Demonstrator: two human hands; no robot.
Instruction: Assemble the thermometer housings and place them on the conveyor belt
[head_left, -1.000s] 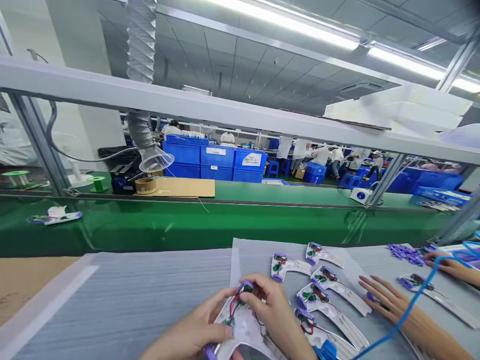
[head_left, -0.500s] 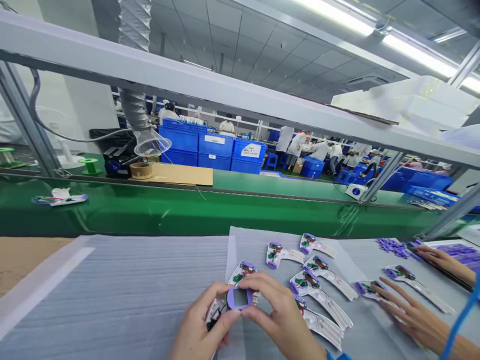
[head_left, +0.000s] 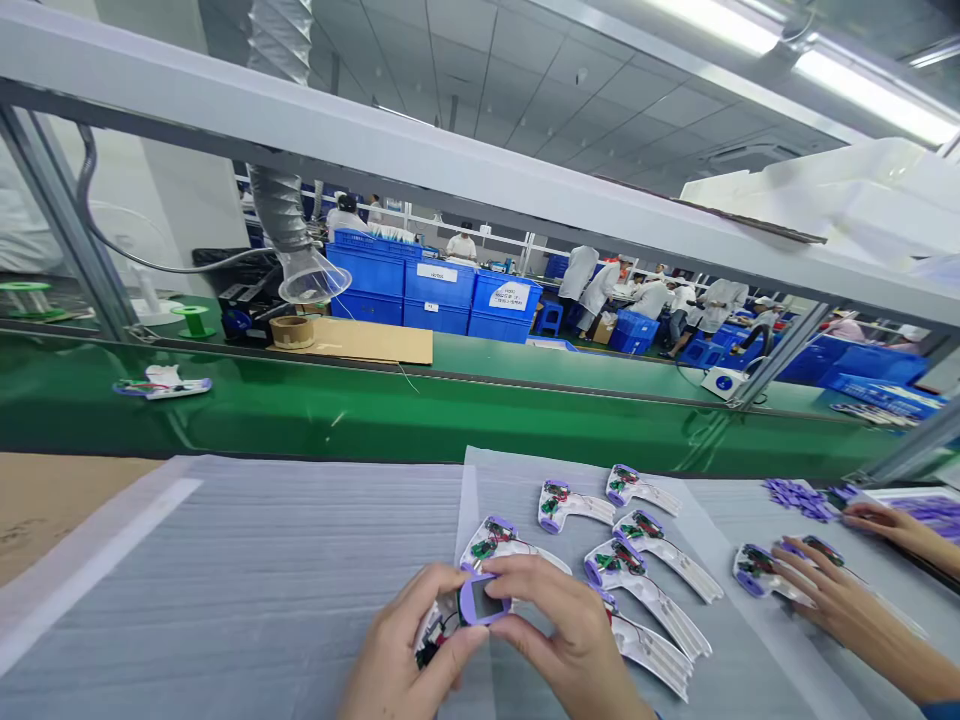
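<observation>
Between my two hands is a small dark display in a purple frame (head_left: 474,606), with part of a white shell and red and black wires (head_left: 433,637) showing behind it. My left hand (head_left: 401,655) grips it from the left, thumb at the frame's lower edge. My right hand (head_left: 570,635) pinches the frame's right side, a fingertip over the screen. Just beyond lies a curved white half-shell (head_left: 504,542) with a green board and wires. Several similar half-shells (head_left: 651,600) with purple ends lie to the right of my hands.
At right, a co-worker's hand (head_left: 840,600) rests on another half-shell (head_left: 754,572); their other hand (head_left: 900,525) is near a pile of purple parts (head_left: 799,498). Beyond the foam-covered table runs a green belt (head_left: 465,415) carrying a half-shell (head_left: 169,382). A metal shelf beam (head_left: 450,160) crosses overhead.
My right fingertips have shifted onto the screen, which stays in both hands. The co-worker's hand and the half-shell under it have moved right. On the belt, the half-shell has travelled right.
</observation>
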